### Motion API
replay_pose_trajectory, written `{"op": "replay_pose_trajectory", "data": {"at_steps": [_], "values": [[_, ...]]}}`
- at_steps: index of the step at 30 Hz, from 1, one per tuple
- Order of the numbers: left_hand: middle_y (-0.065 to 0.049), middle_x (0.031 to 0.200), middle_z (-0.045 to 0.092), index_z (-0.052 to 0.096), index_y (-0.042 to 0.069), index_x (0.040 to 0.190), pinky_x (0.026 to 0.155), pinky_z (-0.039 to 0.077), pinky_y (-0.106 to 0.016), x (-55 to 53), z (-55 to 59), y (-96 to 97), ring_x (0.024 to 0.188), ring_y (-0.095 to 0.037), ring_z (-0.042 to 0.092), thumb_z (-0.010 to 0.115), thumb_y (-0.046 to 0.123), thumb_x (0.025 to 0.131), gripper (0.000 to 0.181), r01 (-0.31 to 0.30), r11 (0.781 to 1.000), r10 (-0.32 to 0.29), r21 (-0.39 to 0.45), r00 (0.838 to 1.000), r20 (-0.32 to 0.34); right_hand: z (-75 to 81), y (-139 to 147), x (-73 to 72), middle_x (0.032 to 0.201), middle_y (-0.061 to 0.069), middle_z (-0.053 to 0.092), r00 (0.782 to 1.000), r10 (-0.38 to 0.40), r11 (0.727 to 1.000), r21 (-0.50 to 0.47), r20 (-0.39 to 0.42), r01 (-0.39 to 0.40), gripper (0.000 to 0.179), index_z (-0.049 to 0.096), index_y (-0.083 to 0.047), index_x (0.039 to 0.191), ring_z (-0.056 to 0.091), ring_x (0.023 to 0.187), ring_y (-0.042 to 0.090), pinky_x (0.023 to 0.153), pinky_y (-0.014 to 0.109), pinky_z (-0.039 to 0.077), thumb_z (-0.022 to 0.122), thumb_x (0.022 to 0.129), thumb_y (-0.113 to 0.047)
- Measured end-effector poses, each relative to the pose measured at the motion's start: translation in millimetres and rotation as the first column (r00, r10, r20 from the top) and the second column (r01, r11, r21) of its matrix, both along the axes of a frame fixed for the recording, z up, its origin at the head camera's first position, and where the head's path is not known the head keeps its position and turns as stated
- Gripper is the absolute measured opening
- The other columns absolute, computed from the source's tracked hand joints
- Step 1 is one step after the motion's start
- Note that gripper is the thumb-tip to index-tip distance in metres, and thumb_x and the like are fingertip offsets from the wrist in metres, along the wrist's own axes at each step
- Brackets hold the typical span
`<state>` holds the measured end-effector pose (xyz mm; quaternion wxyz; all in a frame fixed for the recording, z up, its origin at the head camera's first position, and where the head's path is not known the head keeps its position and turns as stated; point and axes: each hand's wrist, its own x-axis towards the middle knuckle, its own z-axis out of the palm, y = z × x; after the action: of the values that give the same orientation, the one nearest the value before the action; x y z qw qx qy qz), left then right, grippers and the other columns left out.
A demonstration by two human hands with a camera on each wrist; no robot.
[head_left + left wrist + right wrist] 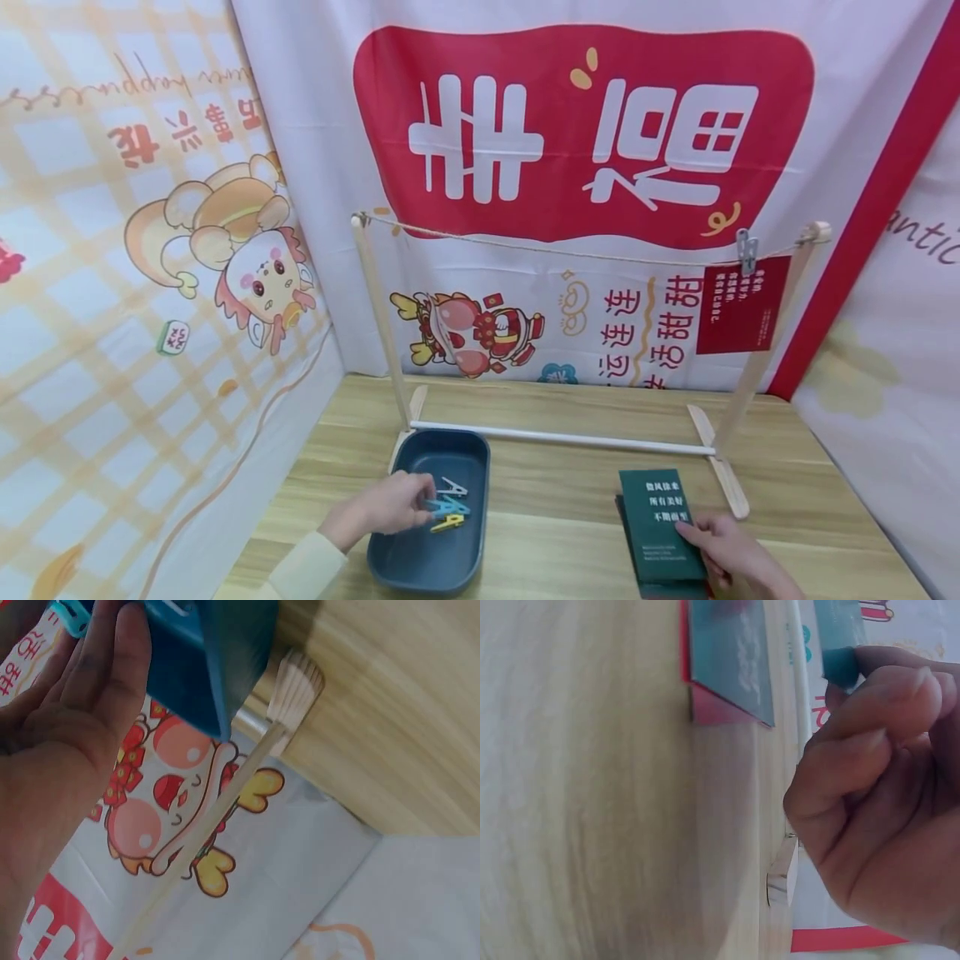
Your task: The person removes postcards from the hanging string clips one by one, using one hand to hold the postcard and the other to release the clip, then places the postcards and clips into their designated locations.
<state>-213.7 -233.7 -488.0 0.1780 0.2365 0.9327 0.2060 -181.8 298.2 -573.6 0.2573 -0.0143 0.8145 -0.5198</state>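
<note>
My left hand reaches into a dark blue plastic basin, its fingertips pinching a blue clothespin. Beside those fingers in the head view lie a yellow clothespin and a pale one, inside the basin. At the right, my right hand holds a green card with white writing by its right edge, thumb on top. Under that card lie more cards, and a red edge shows below them; in the right wrist view they rest on the table.
Behind the basin stands a wooden frame with a string across its top and a white bar low down. A grey clip holds a red card at the string's right end. Printed cloth hangs at the back and sides.
</note>
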Motion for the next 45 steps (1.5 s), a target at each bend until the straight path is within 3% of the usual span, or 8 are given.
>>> {"op": "replay_pose_trajectory", "data": {"at_steps": [6,11,16,23,28,32,38,45], "values": [[0.008,0.08,0.061,0.065,0.018,0.101,0.06,0.048,-0.024,6.7,-14.3,2.0,0.069,-0.004,0.056,0.072,0.027,0.088,0.018,-0.01,0.994,0.022,-0.108,0.994,0.105,-12.2,-1,0.6,0.044,-0.008,0.042,0.984,0.095,0.995,0.045,-0.151,-0.09,0.038,0.052,0.001,0.075,0.039,0.033,0.003,0.034,0.018,0.034,0.051,0.102,-0.026],[0.007,0.082,0.062,0.066,0.018,0.1,0.064,0.05,-0.028,10.3,-24.0,3.3,0.07,-0.005,0.055,0.074,0.027,0.086,0.019,-0.022,0.984,0.039,-0.179,0.995,0.089,-14.9,-5,2.2,0.043,-0.01,0.041,0.975,0.094,0.993,0.088,-0.203,-0.077,0.039,0.052,-0.002,0.071,0.036,0.031,0.0,0.032,0.015,0.03,0.053,0.101,-0.026],[0.006,0.084,0.062,0.065,0.017,0.098,0.066,0.051,-0.03,12.4,-30.0,5.4,0.071,-0.007,0.053,0.076,0.025,0.084,0.019,-0.055,0.976,0.067,-0.21,0.997,0.048,-14.5,-6,3.6,0.044,-0.009,0.042,0.977,0.081,0.99,0.127,-0.197,-0.057,0.038,0.054,-0.004,0.071,0.034,0.033,-0.001,0.036,0.016,0.027,0.054,0.1,-0.028],[0.007,0.084,0.058,0.063,0.018,0.096,0.065,0.048,-0.029,4.1,-34.8,4.8,0.072,-0.008,0.05,0.076,0.025,0.084,0.019,-0.051,0.978,0.061,-0.205,0.997,0.046,-17.3,-5,1.3,0.047,-0.006,0.044,0.984,0.019,0.966,0.258,-0.174,0.027,0.035,0.058,-0.008,0.075,0.042,0.041,0.007,0.042,0.021,0.032,0.059,0.096,-0.035],[0.008,0.084,0.057,0.062,0.02,0.096,0.066,0.048,-0.029,5.3,-43.0,6.8,0.072,-0.008,0.051,0.076,0.027,0.085,0.019,-0.065,0.976,0.078,-0.206,0.995,0.059,-16.6,-11,-4.0,0.065,0.001,0.058,0.993,-0.08,0.932,0.348,-0.085,0.105,0.038,0.065,-0.005,0.082,0.054,0.059,0.015,0.054,0.025,0.04,0.064,0.093,-0.041],[0.008,0.08,0.057,0.062,0.019,0.095,0.062,0.046,-0.027,9.2,-46.0,8.0,0.069,-0.007,0.051,0.075,0.03,0.086,0.019,-0.064,0.986,0.076,-0.157,0.995,0.072,-16.1,-13,-3.6,0.072,0.002,0.061,0.994,-0.079,0.887,0.449,-0.081,0.107,0.039,0.068,-0.007,0.083,0.055,0.066,0.016,0.06,0.028,0.041,0.066,0.09,-0.045],[0.008,0.084,0.064,0.064,0.016,0.099,0.063,0.05,-0.025,1.4,-36.1,7.8,0.073,-0.003,0.058,0.071,0.035,0.088,0.024,-0.044,0.997,0.045,-0.057,0.999,0.007,-6.1,-18,0.3,0.072,0.001,0.058,0.99,-0.041,0.824,0.555,-0.134,0.109,0.045,0.065,-0.009,0.083,0.051,0.065,0.016,0.059,0.029,0.037,0.063,0.09,-0.053],[0.006,0.089,0.067,0.066,0.015,0.101,0.07,0.052,-0.028,-18.1,-5.5,13.7,0.08,-0.006,0.061,0.07,0.036,0.089,0.024,-0.022,1.0,0.024,0.022,0.995,-0.1,1.9,-25,0.1,0.069,0.001,0.054,0.984,0.004,0.763,0.637,-0.178,0.112,0.04,0.06,-0.011,0.081,0.049,0.062,0.017,0.057,0.029,0.034,0.069,0.086,-0.05]]}}
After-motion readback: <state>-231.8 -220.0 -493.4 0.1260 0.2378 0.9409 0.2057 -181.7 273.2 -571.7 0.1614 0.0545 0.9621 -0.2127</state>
